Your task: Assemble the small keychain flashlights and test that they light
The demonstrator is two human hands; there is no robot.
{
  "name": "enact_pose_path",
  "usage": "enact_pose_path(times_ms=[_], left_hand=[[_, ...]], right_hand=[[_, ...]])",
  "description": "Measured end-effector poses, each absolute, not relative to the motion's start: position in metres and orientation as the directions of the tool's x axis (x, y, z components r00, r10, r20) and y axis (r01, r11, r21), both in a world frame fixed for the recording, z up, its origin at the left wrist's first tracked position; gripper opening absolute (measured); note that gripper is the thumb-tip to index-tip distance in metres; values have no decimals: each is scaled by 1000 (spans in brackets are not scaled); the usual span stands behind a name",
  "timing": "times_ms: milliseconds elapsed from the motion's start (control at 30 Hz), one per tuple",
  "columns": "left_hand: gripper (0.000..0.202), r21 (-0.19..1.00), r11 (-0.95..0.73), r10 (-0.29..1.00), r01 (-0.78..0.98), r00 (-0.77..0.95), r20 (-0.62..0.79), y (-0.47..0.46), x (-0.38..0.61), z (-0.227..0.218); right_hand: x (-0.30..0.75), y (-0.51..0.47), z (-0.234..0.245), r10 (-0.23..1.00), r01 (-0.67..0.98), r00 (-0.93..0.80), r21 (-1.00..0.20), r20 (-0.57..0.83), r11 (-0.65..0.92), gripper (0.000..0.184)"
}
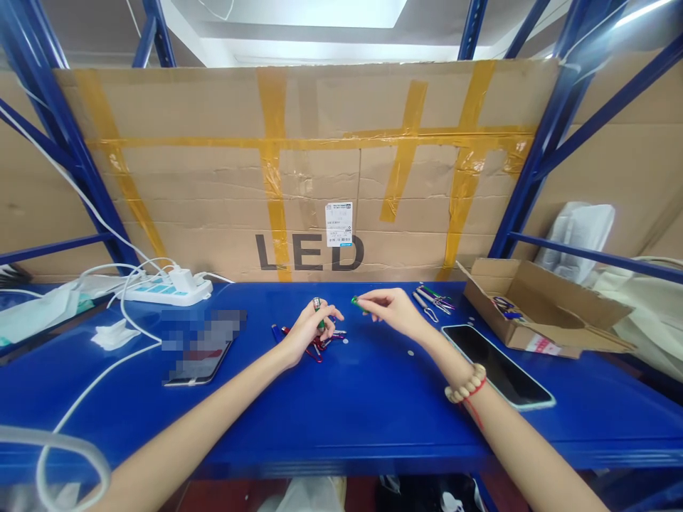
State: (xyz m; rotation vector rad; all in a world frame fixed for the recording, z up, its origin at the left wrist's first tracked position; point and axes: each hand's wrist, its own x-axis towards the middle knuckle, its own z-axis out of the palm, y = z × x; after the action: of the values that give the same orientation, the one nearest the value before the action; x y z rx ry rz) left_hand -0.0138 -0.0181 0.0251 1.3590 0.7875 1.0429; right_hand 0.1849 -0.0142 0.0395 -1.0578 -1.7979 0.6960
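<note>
My left hand is closed round a small green cylinder with a silver tip, held upright above a little heap of red and blue small parts on the blue shelf top. My right hand pinches a tiny green piece between thumb and fingers, a short way right of the cylinder. A beaded bracelet with a red string is on my right wrist. Two small silver discs lie loose on the shelf near the right forearm.
A phone lies face up right of my right arm, another phone to the left. An open cardboard box holds clips at the right; loose clips lie beside it. A white power strip and cables sit back left. A taped cardboard wall closes the back.
</note>
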Motion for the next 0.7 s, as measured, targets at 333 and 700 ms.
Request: enact_pose_path(times_ms=[333,700], left_hand=[[48,980,-173,899,-103,390,199,-23,-11,28],[44,955,-28,943,-294,309,123,-18,-17,32]], right_hand=[[164,-18,30,893,219,-271,-881,359,420,28],[163,-14,30,882,96,-137,-881,450,464,25]])
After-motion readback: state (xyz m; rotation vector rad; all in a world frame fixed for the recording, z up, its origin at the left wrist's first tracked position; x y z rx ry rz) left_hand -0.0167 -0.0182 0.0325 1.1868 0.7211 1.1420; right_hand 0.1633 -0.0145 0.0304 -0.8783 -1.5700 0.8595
